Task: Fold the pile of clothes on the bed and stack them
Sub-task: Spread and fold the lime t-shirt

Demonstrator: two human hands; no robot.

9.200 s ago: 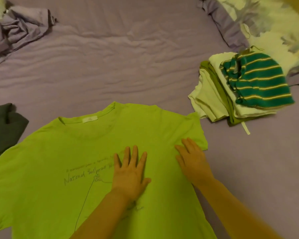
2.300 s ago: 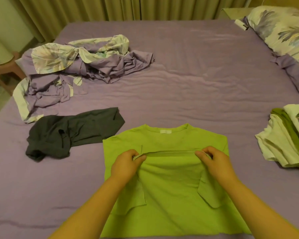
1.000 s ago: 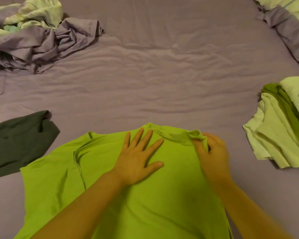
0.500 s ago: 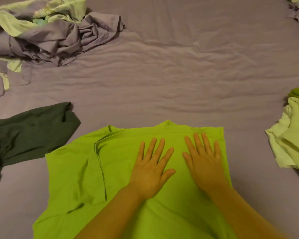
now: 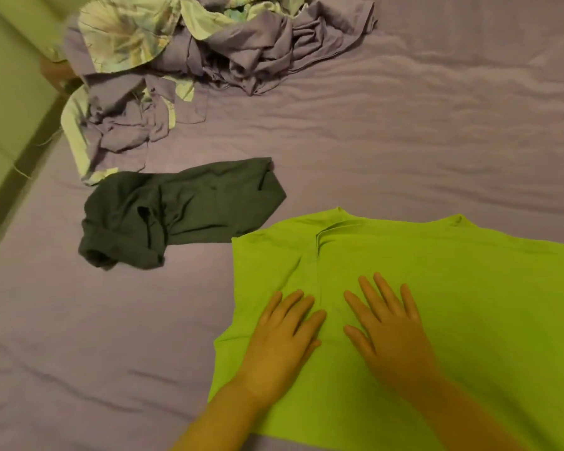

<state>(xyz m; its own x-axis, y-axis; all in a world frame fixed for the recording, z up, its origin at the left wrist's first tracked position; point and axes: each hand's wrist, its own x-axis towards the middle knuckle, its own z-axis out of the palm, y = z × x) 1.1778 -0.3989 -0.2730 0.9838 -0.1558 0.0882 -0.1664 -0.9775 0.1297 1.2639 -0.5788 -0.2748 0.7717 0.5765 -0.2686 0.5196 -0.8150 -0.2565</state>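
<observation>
My left hand (image 5: pixel 282 340) and right hand (image 5: pixel 389 330) press flat, fingers spread, smoothing the half-folded lime T-shirt (image 5: pixel 437 288); next, I judge, another fold; then stacking.

— What is the person wearing on the arms?

— Nothing that shows from here. Both forearms are bare from the bottom edge of the view up to the wrists, with no sleeve or cuff in sight.

— Any watch, ring, bracelet?

— I see none on the left hand (image 5: pixel 282 336) or the right hand (image 5: pixel 392 330). The fingers are slim and long, the nails short and unpainted as far as I can tell; the picture is a little soft there.

— Gloves?

— No, both hands are bare. The rest of the person is out of view.
</observation>
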